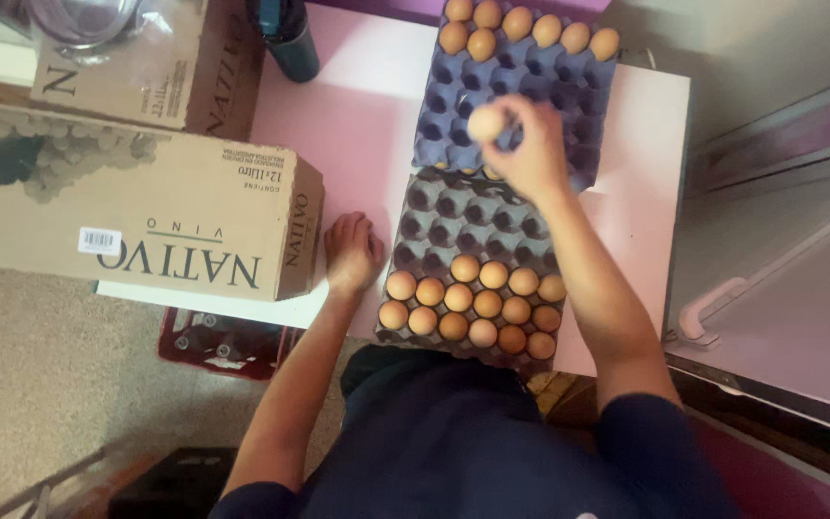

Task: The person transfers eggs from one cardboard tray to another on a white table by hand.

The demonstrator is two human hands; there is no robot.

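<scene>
Head view looks straight down on a pale pink table point(367, 115) where two egg trays lie end to end. The right hand point(528, 146) is raised over the far, blue-purple tray point(521, 82), its fingertips pinching a single light brown egg point(485, 123) held above the tray's empty cups. That tray carries a short run of eggs point(521, 27) only along its far edge. The near, grey tray point(463, 207) holds two rows of brown eggs point(473, 309) at the end closest to the person, with its farther cups bare. The left hand point(351, 252) rests on the table just beside the grey tray's left edge, fingers curled loosely together and holding nothing. To the left of it lies a long cardboard box point(136, 207), touching or nearly touching the hand; a second cardboard box point(146, 62) sits behind it, and a dark bottle point(290, 38) stands near the table's far edge.
</scene>
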